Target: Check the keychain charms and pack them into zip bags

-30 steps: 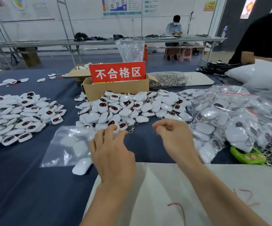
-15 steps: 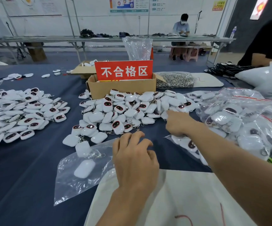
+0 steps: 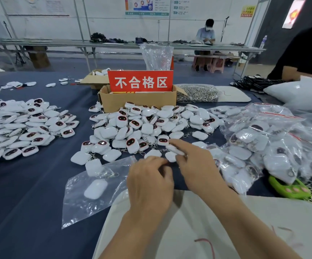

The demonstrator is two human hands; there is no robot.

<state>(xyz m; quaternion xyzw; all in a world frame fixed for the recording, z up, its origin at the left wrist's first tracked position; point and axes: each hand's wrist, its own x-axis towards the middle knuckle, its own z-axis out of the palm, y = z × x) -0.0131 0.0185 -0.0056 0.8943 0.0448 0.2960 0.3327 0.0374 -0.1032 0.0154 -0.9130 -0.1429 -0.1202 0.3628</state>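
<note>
Packing is under way but far from done. A heap of filled zip bags [image 3: 263,143] lies right of the fingers. A loose pile [image 3: 147,124] of charms just beyond them and a second pile [image 3: 20,128] well to their left wait unpacked. The right hand [image 3: 200,165] pinches 1 white charm [image 3: 175,149] between its fingers. The left hand [image 3: 149,184] curls its fingers at the mouth of an open zip bag [image 3: 88,202] holding 1 bagged charm [image 3: 95,188]; whether they grip the film I cannot tell.

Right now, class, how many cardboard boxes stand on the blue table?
2. One cardboard box stands behind the middle charm pile and carries the red sign. The second box sits behind it to the left. Others may be hidden.
</note>
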